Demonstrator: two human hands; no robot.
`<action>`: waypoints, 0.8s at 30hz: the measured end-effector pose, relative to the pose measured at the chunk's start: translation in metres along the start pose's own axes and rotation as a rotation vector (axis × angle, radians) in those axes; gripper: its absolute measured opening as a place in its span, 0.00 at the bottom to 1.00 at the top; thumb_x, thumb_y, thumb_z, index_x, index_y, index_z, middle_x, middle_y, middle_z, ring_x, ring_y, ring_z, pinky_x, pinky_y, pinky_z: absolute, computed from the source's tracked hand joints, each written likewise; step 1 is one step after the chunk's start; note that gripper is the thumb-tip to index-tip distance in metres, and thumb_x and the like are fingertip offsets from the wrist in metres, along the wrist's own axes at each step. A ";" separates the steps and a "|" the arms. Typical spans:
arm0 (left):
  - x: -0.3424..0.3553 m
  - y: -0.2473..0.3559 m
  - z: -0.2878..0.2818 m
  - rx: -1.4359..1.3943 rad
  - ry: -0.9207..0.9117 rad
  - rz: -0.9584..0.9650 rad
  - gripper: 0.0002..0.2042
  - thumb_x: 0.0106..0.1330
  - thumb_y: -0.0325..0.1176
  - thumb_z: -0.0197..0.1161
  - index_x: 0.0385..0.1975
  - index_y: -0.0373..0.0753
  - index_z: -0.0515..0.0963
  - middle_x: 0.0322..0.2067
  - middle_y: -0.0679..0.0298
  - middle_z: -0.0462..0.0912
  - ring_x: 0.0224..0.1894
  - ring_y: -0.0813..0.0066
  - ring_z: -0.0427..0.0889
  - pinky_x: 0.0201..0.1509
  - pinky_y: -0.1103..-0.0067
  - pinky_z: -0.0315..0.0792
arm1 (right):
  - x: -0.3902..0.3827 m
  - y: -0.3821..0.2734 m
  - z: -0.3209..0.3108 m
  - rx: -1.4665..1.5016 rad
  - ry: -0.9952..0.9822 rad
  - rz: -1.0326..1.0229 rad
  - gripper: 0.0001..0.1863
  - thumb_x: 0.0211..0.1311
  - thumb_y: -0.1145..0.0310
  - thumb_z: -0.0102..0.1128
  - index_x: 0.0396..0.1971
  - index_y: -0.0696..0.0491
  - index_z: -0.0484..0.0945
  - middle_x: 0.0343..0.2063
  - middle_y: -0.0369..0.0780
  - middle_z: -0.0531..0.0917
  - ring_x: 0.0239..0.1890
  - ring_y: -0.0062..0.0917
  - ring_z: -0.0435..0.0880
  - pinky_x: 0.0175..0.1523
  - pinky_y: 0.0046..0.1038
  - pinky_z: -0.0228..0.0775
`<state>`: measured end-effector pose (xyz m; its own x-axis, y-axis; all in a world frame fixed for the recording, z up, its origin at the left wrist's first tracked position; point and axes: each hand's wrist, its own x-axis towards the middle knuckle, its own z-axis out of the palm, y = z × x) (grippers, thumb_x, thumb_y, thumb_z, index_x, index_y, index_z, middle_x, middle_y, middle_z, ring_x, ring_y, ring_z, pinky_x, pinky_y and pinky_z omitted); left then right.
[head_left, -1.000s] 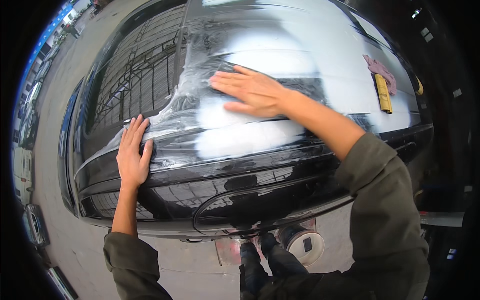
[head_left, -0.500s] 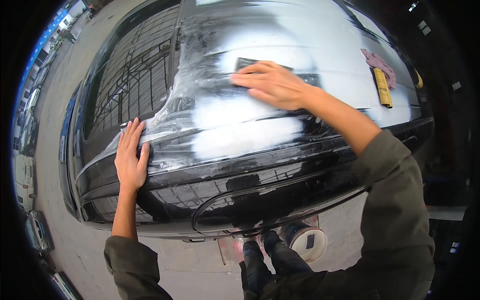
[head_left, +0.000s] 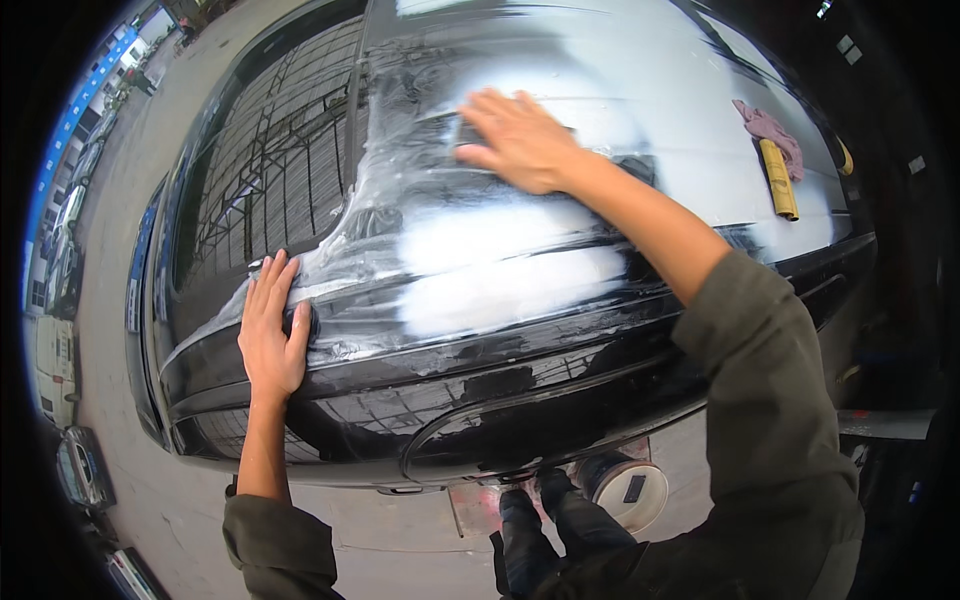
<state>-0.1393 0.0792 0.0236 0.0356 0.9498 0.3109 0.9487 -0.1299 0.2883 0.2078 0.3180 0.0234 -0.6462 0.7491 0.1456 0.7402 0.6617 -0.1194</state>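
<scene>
The person's jacket (head_left: 680,572) is dark olive, its sleeves (head_left: 775,400) turned back into broad cuffs (head_left: 735,300), the hands (head_left: 273,350) bare. Beyond the jacket show dark trousers (head_left: 588,525) and, farthest from the jacket, dark shoes (head_left: 552,484).

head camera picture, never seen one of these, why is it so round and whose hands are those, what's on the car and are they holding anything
There is no robot here, just a person's bare hands seen from above. The camera sits on their head, and its wide fisheye lens bends straight edges. The left hand rests open on the dark car and appears to hold nothing. The right hand covers a dark, flat pad; its exact grip is hidden. The body has white patches and wet-looking smears. Farther right lie a pink cloth and a yellow piece.
</scene>
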 end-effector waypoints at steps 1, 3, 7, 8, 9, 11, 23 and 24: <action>0.001 0.000 0.001 0.001 -0.005 -0.003 0.25 0.74 0.37 0.57 0.70 0.40 0.75 0.73 0.56 0.73 0.78 0.54 0.66 0.83 0.61 0.54 | 0.020 -0.018 0.004 0.020 -0.039 -0.051 0.48 0.77 0.28 0.30 0.79 0.54 0.59 0.81 0.48 0.56 0.84 0.41 0.48 0.85 0.52 0.37; 0.004 0.001 0.007 -0.027 -0.008 0.009 0.25 0.74 0.36 0.56 0.70 0.39 0.74 0.73 0.55 0.72 0.78 0.53 0.66 0.83 0.61 0.54 | 0.051 -0.050 0.017 -0.033 -0.050 -0.183 0.48 0.77 0.28 0.30 0.79 0.53 0.59 0.81 0.48 0.56 0.84 0.41 0.48 0.84 0.52 0.39; -0.001 -0.005 0.003 0.013 -0.042 0.006 0.25 0.75 0.35 0.53 0.71 0.39 0.73 0.74 0.55 0.71 0.78 0.53 0.65 0.82 0.61 0.54 | 0.049 -0.040 0.019 0.025 -0.025 -0.257 0.48 0.76 0.27 0.32 0.78 0.52 0.61 0.79 0.50 0.60 0.83 0.42 0.53 0.83 0.54 0.45; -0.003 -0.006 0.000 0.017 -0.041 -0.006 0.25 0.76 0.36 0.52 0.71 0.39 0.73 0.74 0.56 0.71 0.79 0.53 0.64 0.83 0.61 0.53 | 0.043 -0.023 0.012 0.015 -0.015 -0.280 0.49 0.75 0.26 0.32 0.78 0.52 0.62 0.79 0.51 0.61 0.83 0.42 0.54 0.82 0.54 0.46; -0.003 -0.007 0.003 0.016 -0.042 0.001 0.25 0.76 0.36 0.52 0.71 0.39 0.73 0.74 0.56 0.71 0.79 0.53 0.64 0.83 0.61 0.53 | 0.024 0.017 0.001 -0.060 -0.006 -0.245 0.49 0.75 0.25 0.31 0.78 0.50 0.62 0.79 0.50 0.61 0.82 0.42 0.55 0.82 0.54 0.47; -0.007 -0.010 0.001 0.033 -0.035 -0.006 0.25 0.75 0.36 0.52 0.71 0.39 0.73 0.74 0.56 0.71 0.79 0.53 0.64 0.83 0.61 0.53 | -0.021 0.095 -0.030 -0.015 -0.134 -0.129 0.48 0.75 0.25 0.30 0.78 0.48 0.62 0.79 0.49 0.60 0.83 0.42 0.54 0.84 0.51 0.43; 0.003 0.000 -0.001 0.018 -0.052 -0.007 0.25 0.75 0.36 0.51 0.71 0.38 0.73 0.74 0.55 0.71 0.79 0.53 0.64 0.83 0.62 0.53 | 0.002 0.048 -0.004 0.103 0.051 -0.272 0.53 0.69 0.22 0.42 0.80 0.48 0.57 0.80 0.47 0.59 0.83 0.43 0.51 0.84 0.55 0.39; 0.003 0.000 0.001 0.016 -0.052 -0.008 0.25 0.75 0.36 0.51 0.71 0.38 0.73 0.74 0.55 0.71 0.79 0.52 0.64 0.83 0.62 0.53 | -0.013 0.078 -0.005 0.108 0.066 -0.211 0.57 0.64 0.21 0.52 0.80 0.50 0.57 0.78 0.50 0.62 0.81 0.45 0.57 0.83 0.55 0.45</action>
<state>-0.1387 0.0824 0.0234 0.0438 0.9643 0.2612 0.9539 -0.1181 0.2760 0.2745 0.3594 0.0172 -0.7683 0.5927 0.2418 0.5636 0.8054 -0.1834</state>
